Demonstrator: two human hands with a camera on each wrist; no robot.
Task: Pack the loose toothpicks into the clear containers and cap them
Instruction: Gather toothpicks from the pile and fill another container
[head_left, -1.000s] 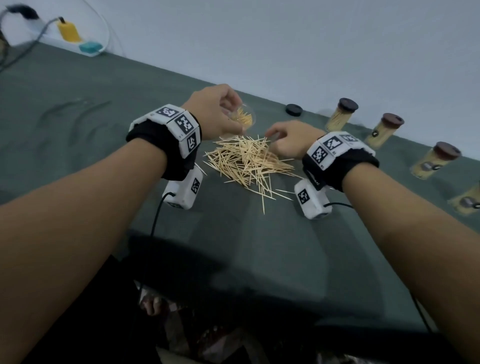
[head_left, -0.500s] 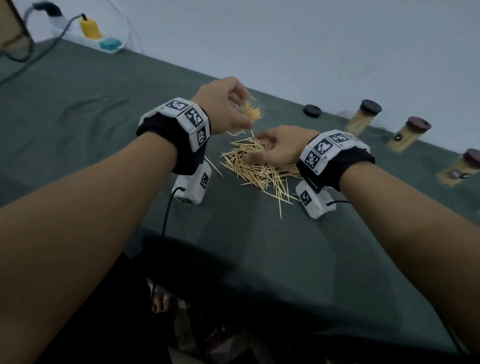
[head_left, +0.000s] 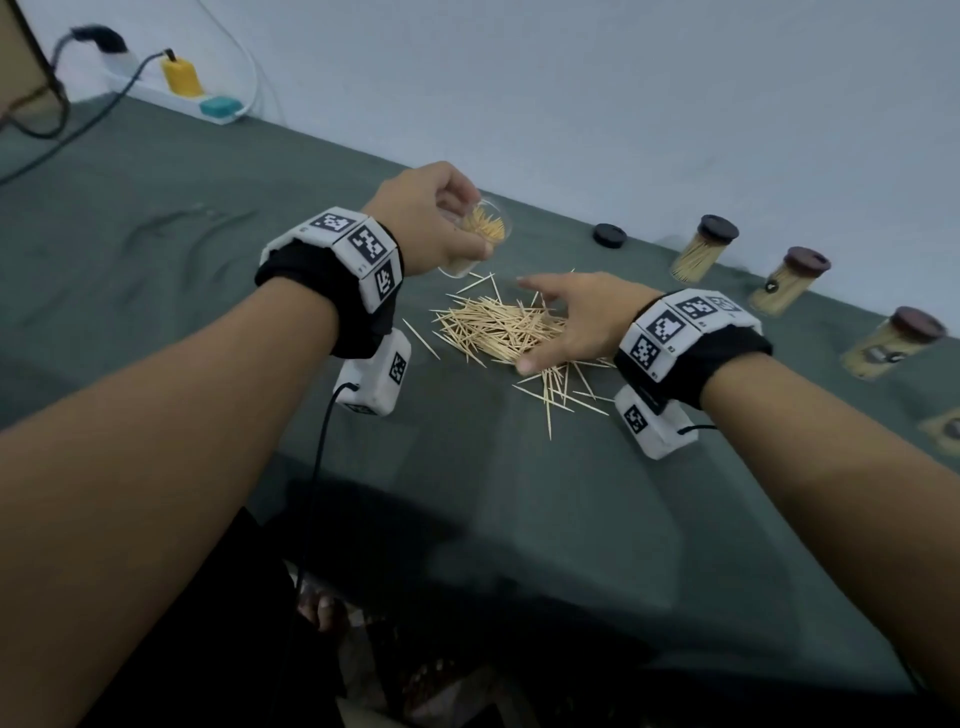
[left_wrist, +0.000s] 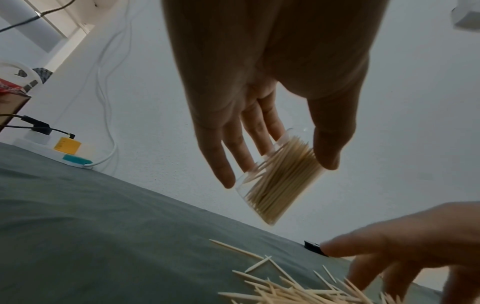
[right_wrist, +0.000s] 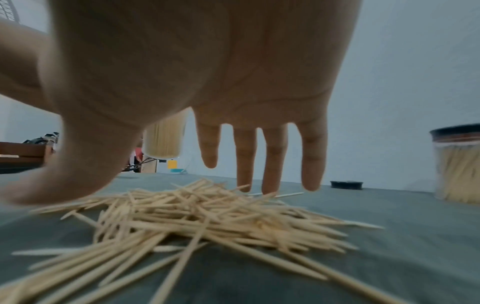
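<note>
Toothpicks lie in a loose, crisscrossed pile on the grey-green tablecloth, between the person's two hands, with a few strays scattered toward the near side. Above the far left edge of the pile, the left hand holds an uncapped clear container off the cloth, fingers on one side of it and thumb on the other. The container is tilted, its open mouth turned up toward the hand, and it is already packed with toothpicks standing lengthwise inside.

The right hand hovers low over the right part of the pile, fingers spread and nearly straight, holding nothing; in the right wrist view its fingertips reach down to the far edge of the pile, though whether they touch the sticks is hard to tell.

A single dark round cap lies flat on the cloth beyond the pile, near the wall. To its right, three filled containers with dark caps stand in a row along the back of the table, well apart from the pile. At the far left corner a white power strip carries a yellow plug and a teal one.
</note>
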